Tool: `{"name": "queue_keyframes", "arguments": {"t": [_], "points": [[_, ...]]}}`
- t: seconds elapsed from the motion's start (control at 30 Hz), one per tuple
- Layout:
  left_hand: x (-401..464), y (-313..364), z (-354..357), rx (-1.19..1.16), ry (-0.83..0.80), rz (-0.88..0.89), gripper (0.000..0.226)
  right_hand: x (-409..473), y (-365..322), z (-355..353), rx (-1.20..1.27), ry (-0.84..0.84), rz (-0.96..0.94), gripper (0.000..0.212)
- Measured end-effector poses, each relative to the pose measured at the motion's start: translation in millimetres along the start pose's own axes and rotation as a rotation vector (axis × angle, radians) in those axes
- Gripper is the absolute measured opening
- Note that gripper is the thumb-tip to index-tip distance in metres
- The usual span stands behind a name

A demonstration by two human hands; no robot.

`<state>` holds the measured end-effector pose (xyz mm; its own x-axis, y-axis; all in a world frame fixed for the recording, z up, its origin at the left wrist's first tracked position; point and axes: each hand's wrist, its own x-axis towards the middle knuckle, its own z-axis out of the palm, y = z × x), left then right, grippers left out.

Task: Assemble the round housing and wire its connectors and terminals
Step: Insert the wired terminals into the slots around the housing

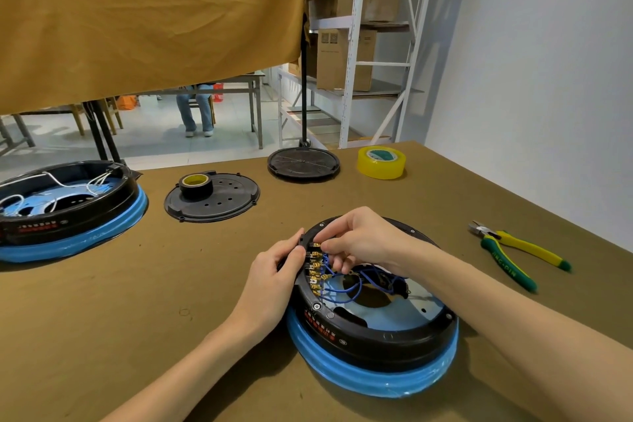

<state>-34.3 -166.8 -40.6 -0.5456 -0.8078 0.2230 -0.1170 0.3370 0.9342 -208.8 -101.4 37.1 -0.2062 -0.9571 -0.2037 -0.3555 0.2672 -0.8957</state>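
Head view, left to right. At 9 o'clock on the olive-brown surface stands a second round black housing on a blue ring, open on top, with loose white wires inside. Just right of it lies a flat black perforated disc cover carrying a small roll of black tape with a yellow core. At 12 o'clock lies a second black ribbed disc, and beside it, at 1 o'clock, a roll of clear yellow packing tape.

At centre, the left hand grips the outer left rim of the round black housing on a blue base ring, which sits on the surface at 5 o'clock. The thumb and fingers are curled against a small black block at the rim. The right hand reaches over the housing from 3 o'clock; its fingertips pinch at the row of brass terminals on the inner left wall, where thin blue wires loop into the housing. What exactly it pinches cannot be told.

At 3 o'clock, well apart, lie green-and-yellow-handled cutting pliers.
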Motion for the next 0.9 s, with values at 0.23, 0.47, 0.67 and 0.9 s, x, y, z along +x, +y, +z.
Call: {"name": "queue_keyframes", "arguments": {"t": [0.23, 0.47, 0.67, 0.9], "points": [[-1.0, -1.7, -0.3, 0.025, -0.031, 0.004, 0.044, -0.1, -2.3, 2.1, -0.043, 0.01, -0.039, 0.008], [-0.2, -3.3, 1.4, -0.001, -0.04, 0.003, 0.044, -6.5, -9.4, 1.5, -0.102, -0.002, -0.047, 0.015], [-0.1, -6.0, 2.5, -0.064, -0.033, 0.001, 0.043, -18.9, -12.3, 9.0, -0.607, 0.104, -0.207, 0.009], [0.6, -7.1, 2.0, -0.069, -0.036, 0.006, 0.042, -12.3, -11.7, 2.7, -0.605, 0.067, -0.231, 0.01]]}}
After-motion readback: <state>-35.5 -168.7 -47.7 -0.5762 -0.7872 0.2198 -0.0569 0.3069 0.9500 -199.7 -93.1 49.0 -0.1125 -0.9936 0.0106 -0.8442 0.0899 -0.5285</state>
